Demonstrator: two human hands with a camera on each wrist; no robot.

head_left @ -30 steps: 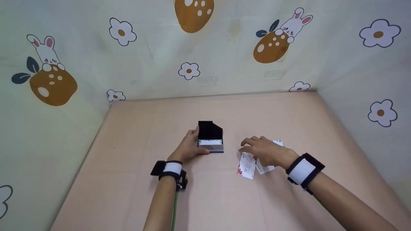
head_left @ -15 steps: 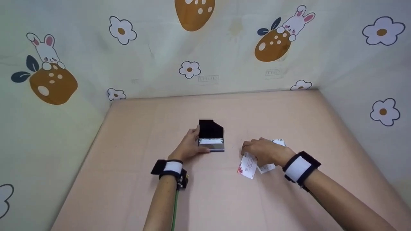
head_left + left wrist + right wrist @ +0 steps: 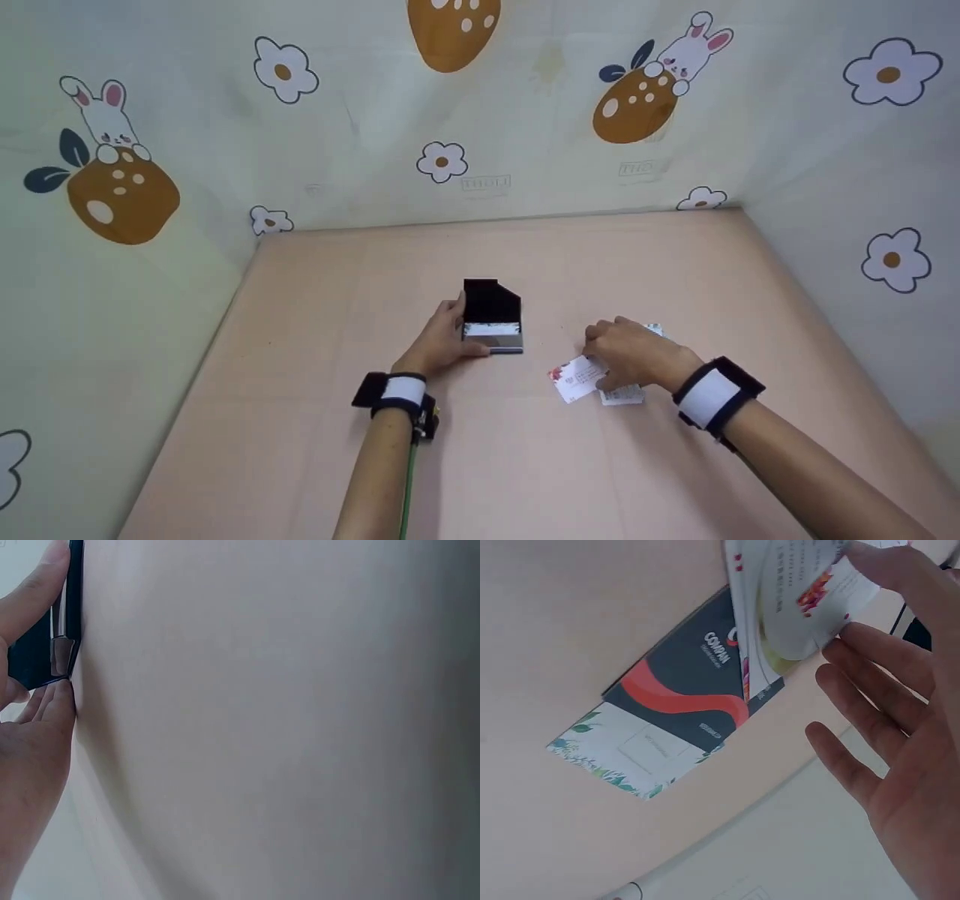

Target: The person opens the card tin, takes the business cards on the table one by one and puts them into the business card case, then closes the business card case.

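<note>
My left hand grips the left side of a business card case, thumb along its front edge. The case's black lid is raised, and white cards show inside. To the right, my right hand pinches a white business card with red flowers between thumb and index finger; the other fingers are spread in the right wrist view. Beneath it lie a dark card with a red wave and a white card with green leaves. Another white card shows below the hand.
A pale pink cloth covers the table. Behind and at both sides hang printed curtains with rabbits and flowers. Each wrist wears a strap with a camera; a green cable runs along the left forearm.
My right hand has closed on the flowered card and shifted slightly right. That card has turned from nearly upright to a slant. The left hand and case have stayed put.
</note>
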